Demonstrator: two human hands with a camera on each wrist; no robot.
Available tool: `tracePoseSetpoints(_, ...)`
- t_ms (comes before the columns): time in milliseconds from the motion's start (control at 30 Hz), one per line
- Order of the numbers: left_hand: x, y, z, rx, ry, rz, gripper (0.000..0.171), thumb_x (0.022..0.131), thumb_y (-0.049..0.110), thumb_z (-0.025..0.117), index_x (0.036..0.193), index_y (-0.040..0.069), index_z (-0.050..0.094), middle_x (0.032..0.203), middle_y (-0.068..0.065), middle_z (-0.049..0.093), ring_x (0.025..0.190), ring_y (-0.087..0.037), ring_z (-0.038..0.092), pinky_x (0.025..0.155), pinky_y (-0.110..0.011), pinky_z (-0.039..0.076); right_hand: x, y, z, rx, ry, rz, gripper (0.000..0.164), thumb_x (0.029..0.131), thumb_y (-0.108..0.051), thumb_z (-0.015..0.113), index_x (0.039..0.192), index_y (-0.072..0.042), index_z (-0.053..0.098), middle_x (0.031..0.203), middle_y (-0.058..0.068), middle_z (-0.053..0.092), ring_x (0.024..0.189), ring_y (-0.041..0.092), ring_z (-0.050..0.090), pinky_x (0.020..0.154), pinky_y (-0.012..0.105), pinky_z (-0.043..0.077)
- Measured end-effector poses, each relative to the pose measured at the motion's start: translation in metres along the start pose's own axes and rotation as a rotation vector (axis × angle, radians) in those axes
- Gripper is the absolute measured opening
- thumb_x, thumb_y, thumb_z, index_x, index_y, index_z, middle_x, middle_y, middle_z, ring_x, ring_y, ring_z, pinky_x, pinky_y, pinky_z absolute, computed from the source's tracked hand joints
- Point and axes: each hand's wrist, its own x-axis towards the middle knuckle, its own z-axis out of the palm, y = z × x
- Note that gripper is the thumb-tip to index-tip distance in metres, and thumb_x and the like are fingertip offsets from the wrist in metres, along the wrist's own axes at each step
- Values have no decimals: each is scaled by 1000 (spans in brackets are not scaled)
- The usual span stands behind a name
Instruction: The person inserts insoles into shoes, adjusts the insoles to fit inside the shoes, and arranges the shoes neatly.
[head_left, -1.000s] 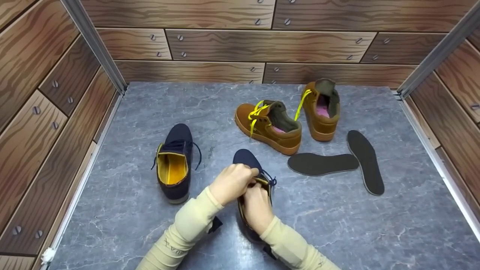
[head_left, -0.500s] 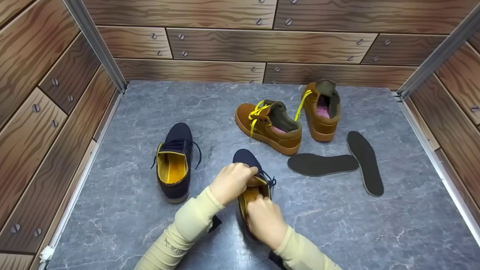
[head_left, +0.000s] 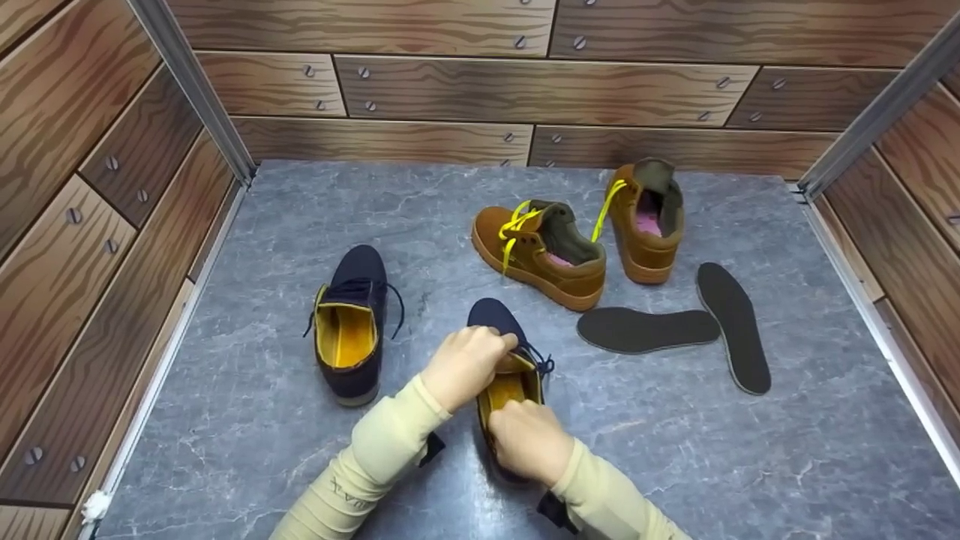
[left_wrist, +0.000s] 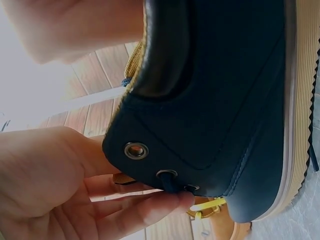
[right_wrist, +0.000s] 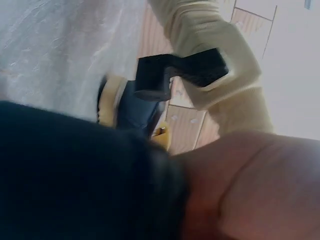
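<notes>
A navy lace-up shoe (head_left: 493, 313) with a yellow lining stands in front of me, toe pointing away. My left hand (head_left: 466, 367) grips its tongue and lace area from the left. In the left wrist view, the fingertips (left_wrist: 175, 202) lie against the shoe's side by the lace eyelets. My right hand (head_left: 529, 442) reaches into the heel end of the opening, knuckles up and fingers hidden inside. Ahead of those knuckles the yellow insole (head_left: 506, 388) shows. In the right wrist view, the shoe's dark side (right_wrist: 75, 175) fills the lower left.
A matching navy shoe (head_left: 361, 264) stands to the left, laces loose. Farther back are two brown shoes (head_left: 495, 234) (head_left: 651, 251) with yellow laces. Two dark insoles (head_left: 645, 330) (head_left: 735, 326) lie at the right, touching. Wood-patterned walls (head_left: 480, 86) enclose the grey surface.
My right hand has drawn back from the middle of the shoe toward its heel, uncovering the yellow insole. My left hand keeps its grip in the same place.
</notes>
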Motion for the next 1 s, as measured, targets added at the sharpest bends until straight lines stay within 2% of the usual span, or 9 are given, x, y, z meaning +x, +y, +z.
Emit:
tracePoseSetpoints(133, 0, 1, 0, 26, 35, 7, 9, 82, 2, 70, 81, 10, 66, 71, -7, 64, 61, -25, 64, 50, -38, 53, 4, 4, 3, 42, -8, 5, 12, 66, 0, 68, 62, -6, 59, 61, 11, 58, 53, 34, 58, 44, 43, 45)
tracePoseSetpoints(300, -5, 2, 3, 26, 113, -24, 15, 85, 18, 75, 87, 9, 63, 77, -6, 62, 62, -25, 62, 48, -38, 52, 7, 9, -3, 175, 138, 10, 14, 73, 0, 67, 64, -7, 59, 61, 10, 59, 50, 30, 58, 44, 40, 46)
tracePoseSetpoints(367, -10, 3, 6, 14, 152, -61, 22, 85, 21, 76, 92, 8, 60, 82, -7, 60, 63, -24, 61, 47, -36, 51, 7, 12, -10, 192, 238, 28, 16, 76, -2, 68, 65, -9, 59, 59, 6, 58, 47, 24, 55, 42, 35, 44)
tracePoseSetpoints(467, -19, 7, 10, -43, 208, -147, 33, 86, 24, 76, 102, 5, 55, 87, -9, 58, 60, -23, 61, 43, -32, 50, 4, 22, -20, 149, 376, 111, 18, 78, -7, 71, 66, -11, 58, 55, 1, 54, 44, 19, 50, 39, 30, 40)
tracePoseSetpoints(567, -33, 11, 18, -122, 241, -252, 42, 87, 25, 75, 109, 1, 48, 85, -11, 58, 54, -25, 60, 39, -27, 46, 2, 33, -23, 69, 434, 231, 24, 80, -17, 76, 71, -9, 56, 55, 3, 52, 44, 25, 53, 37, 35, 39)
tracePoseSetpoints(667, -45, 13, 27, -207, 249, -342, 44, 87, 21, 74, 111, -1, 44, 71, -8, 56, 46, -24, 57, 35, -24, 41, 3, 43, -18, 45, 380, 318, 31, 81, -26, 78, 78, -3, 58, 59, 12, 56, 50, 37, 59, 40, 44, 43)
tracePoseSetpoints(767, -53, 15, 37, -291, 234, -397, 40, 88, 14, 69, 112, -1, 41, 57, -2, 49, 42, -19, 52, 34, -23, 37, 4, 49, -8, 73, 274, 365, 31, 85, -26, 73, 76, 0, 60, 63, 19, 58, 55, 41, 61, 45, 50, 46)
tracePoseSetpoints(867, -56, 16, 45, -351, 225, -417, 35, 89, 7, 63, 114, -2, 41, 53, 0, 46, 42, -19, 51, 36, -25, 38, 6, 51, 1, 104, 213, 394, 30, 90, -22, 65, 69, -1, 59, 65, 20, 60, 57, 43, 61, 48, 53, 47)
tracePoseSetpoints(1000, -56, 18, 50, -358, 247, -400, 35, 87, 0, 60, 116, -3, 41, 53, -1, 47, 42, -20, 52, 36, -27, 40, 7, 50, 5, 114, 206, 405, 28, 91, -18, 61, 68, -2, 59, 67, 20, 61, 59, 44, 62, 49, 54, 47)
